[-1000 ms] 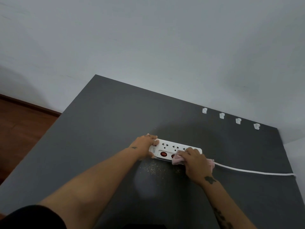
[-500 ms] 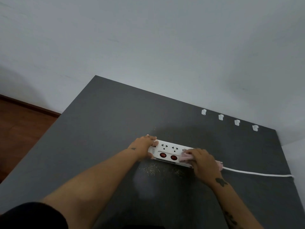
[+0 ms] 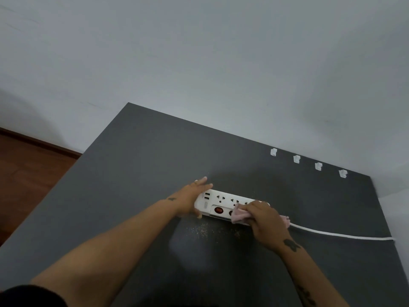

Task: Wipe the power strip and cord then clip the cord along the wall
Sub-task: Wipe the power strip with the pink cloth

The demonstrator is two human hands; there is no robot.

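Dark grey tabletop [image 3: 132, 173] fills the view under both hands, backed by a pale wall [image 3: 199, 63] beyond the fingertips.

White power strip [image 3: 223, 201] lies flat on the tabletop between the 2 hands, its long axis running left-right. 2 USB ports sit at the end touching the left hand; 1 red switch shows clearly and a 2nd is half hidden under the cloth.

White cord [image 3: 332, 234] leaves the strip from under the right hand and trails away to the right, loose on the tabletop, off its right edge.

Left hand [image 3: 192, 196]: fingers extended and nearly flat, braced against the strip's left end, thumb at the near edge. It steadies; it grips nothing closed.

Right hand [image 3: 265, 220]: curled down over a pink cloth [image 3: 240, 214], pressing it onto the strip's right half.

4 white cord clips [image 3: 296, 158] stand in a row past the right hand, near the wall edge, all empty.

Fine crumbs [image 3: 202, 231] scatter on the tabletop just nearer the body than the strip (likely wiped-off debris).

Step in hand, by judgement: wiping the strip body. Cord wipe and clipping not yet done. Next move calls for running the cloth out along the cord, with the strip held still.
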